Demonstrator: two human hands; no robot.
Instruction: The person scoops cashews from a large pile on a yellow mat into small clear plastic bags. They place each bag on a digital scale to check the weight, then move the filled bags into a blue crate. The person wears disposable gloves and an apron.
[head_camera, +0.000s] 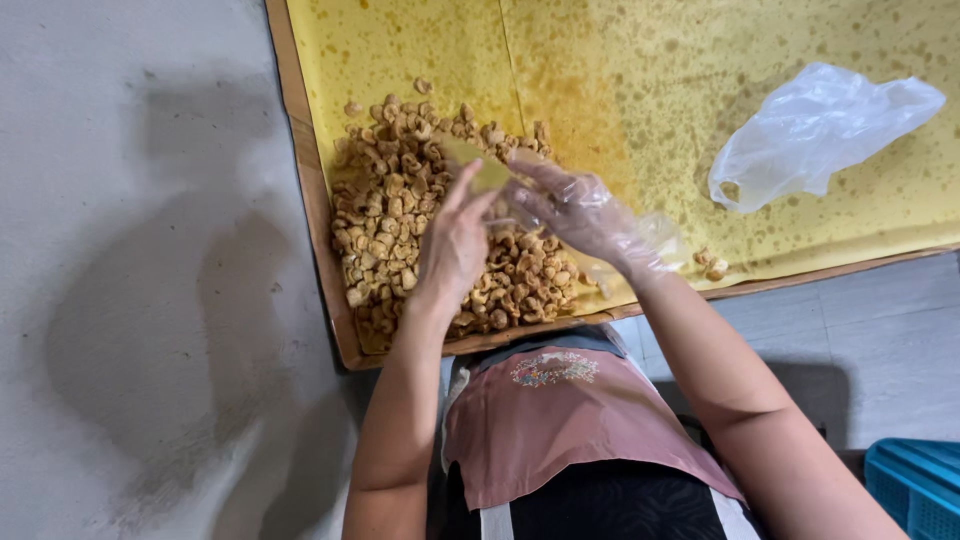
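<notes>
A heap of golden-brown fried snack pieces (400, 215) lies at the left end of a wooden-edged tray (316, 225) lined with oil-stained yellow paper (640, 90). My left hand (452, 245) is bare and held over the heap with its fingers stretched upward. Its fingertips hold a thin pale yellow piece (482, 170). My right hand (575, 212) wears a clear plastic glove and pinches the same piece from the right. What the piece is cannot be told.
A crumpled clear plastic bag (815, 130) lies on the paper at the right. Two loose snack pieces (712, 266) sit near the tray's front edge. A pink apron (560, 410) covers my front. A blue crate (915, 485) stands at bottom right, with grey floor (140, 300) at the left.
</notes>
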